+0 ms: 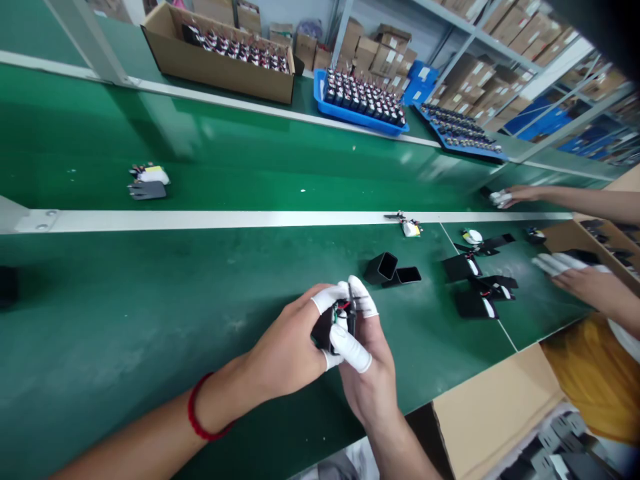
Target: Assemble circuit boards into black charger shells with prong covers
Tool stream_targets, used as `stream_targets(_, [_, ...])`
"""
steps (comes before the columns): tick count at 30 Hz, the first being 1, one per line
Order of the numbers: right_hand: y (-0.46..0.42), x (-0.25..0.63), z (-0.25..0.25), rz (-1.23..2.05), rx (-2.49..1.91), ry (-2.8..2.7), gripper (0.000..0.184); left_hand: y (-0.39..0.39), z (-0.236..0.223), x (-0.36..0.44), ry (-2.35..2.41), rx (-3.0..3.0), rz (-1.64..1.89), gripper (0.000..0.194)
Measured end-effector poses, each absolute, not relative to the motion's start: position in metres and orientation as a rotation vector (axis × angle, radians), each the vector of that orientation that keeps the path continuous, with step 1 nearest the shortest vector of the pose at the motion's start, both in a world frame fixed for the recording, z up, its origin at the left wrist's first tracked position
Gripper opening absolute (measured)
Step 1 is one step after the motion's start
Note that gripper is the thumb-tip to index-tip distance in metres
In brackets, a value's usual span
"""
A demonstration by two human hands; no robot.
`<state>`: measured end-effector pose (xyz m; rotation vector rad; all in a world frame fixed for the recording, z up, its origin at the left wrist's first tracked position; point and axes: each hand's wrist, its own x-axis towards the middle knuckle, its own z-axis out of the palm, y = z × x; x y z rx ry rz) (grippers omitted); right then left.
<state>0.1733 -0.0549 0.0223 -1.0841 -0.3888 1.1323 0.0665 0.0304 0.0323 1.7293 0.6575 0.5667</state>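
My left hand (295, 333), with a red bracelet at its wrist and white finger cots, is closed around a black plastic housing (323, 331). Red and green wires and a white part show at the housing's opening. From the other side, my right hand (367, 353) pinches the black end piece at that opening, thumb and fingers in white cots. How far this piece sits inside the housing is hidden by my fingers. Beyond my hands, two hollow black housings (381, 267) lie on the green bench (200, 287).
Several black housings with wired parts (470, 303) lie to the right, near a co-worker's hands (585, 277). A wired assembly (411, 228) rests by the white rail (250, 219). An open carton (500, 413) stands at the front right. A blue tray (360, 120) sits on the back shelf.
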Motion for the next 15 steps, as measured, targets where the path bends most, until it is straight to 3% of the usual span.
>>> stream_targets(6, [-0.066,0.188,0.012,1.159,-0.973,-0.582,0.049,0.026,0.026,0.074,0.671,1.479,0.586,0.069])
stream_targets(15, [-0.067,0.183,0.017,1.072,-1.086,-0.63,0.054,0.025,0.03,0.07,0.569,1.617,0.573,0.058])
